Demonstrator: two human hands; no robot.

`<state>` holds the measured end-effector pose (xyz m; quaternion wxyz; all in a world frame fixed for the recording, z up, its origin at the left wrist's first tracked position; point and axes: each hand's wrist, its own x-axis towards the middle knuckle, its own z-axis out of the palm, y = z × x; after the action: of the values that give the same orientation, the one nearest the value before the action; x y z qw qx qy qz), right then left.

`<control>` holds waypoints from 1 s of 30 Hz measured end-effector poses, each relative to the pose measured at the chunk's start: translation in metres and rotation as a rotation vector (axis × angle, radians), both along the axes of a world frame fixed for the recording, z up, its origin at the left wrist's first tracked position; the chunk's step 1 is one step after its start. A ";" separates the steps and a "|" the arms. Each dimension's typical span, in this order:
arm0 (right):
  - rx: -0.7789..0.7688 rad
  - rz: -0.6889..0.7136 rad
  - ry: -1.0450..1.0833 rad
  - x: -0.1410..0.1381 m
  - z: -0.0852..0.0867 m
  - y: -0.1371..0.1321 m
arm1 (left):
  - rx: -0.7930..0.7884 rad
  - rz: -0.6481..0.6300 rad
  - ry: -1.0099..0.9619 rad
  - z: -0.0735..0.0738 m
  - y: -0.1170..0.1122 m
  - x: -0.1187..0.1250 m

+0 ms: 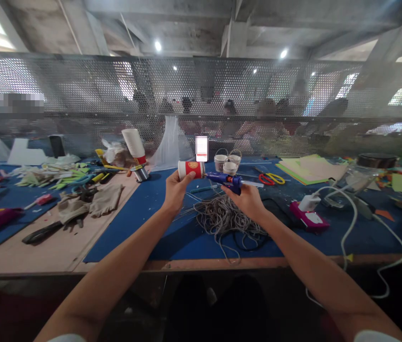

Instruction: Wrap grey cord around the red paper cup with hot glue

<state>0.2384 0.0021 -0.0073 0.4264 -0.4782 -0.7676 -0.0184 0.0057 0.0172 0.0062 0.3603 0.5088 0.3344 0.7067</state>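
Observation:
My left hand point(176, 189) is closed around a red and white paper cup point(191, 170), which lies sideways in the grip. In my right hand point(246, 197) is a blue hot glue gun point(226, 179), a clear glue stick showing at its rear. The gun's nozzle points left at the cup's right end; whether it touches cannot be made out. Beneath both hands a tangled heap of grey cord point(225, 218) lies on the blue table mat point(133, 228). Just behind the gun stand small handled cups point(229, 167) covered in pale cord.
Scissors point(272, 179) and coloured paper sheets point(311, 169) lie to the right, near a magenta power strip point(308, 216) with a white charger and cables. Leftward are stacked paper cups point(133, 145), gloves point(106, 199) and scraps. A perforated metal screen point(201, 104) borders the back.

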 end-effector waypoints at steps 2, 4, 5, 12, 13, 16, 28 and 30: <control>0.004 -0.003 -0.002 0.000 -0.001 0.001 | -0.005 -0.001 -0.006 0.000 0.000 0.000; 0.013 -0.008 -0.006 0.000 -0.002 0.002 | -0.006 -0.006 -0.011 0.000 0.000 0.000; 0.016 -0.008 -0.008 0.000 -0.002 0.002 | -0.006 -0.006 -0.011 0.000 0.000 0.000; 0.008 -0.011 -0.007 -0.001 -0.002 0.001 | 0.005 -0.016 -0.013 0.000 0.001 -0.001; 0.008 -0.012 -0.003 -0.002 -0.002 0.001 | 0.007 -0.020 -0.015 0.000 0.002 -0.001; -0.012 0.008 0.021 -0.002 0.000 0.001 | 0.009 -0.028 -0.020 -0.002 0.003 -0.002; -0.536 0.447 0.598 0.002 0.024 -0.005 | -0.120 -0.141 -0.108 -0.006 0.005 0.001; -0.584 0.529 0.671 0.002 0.025 -0.004 | -0.156 -0.170 -0.129 -0.005 0.002 0.003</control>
<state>0.2405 -0.0023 0.0176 0.4878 -0.3463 -0.6565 0.4594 0.0082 0.0197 0.0011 0.4781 0.4592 0.3202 0.6768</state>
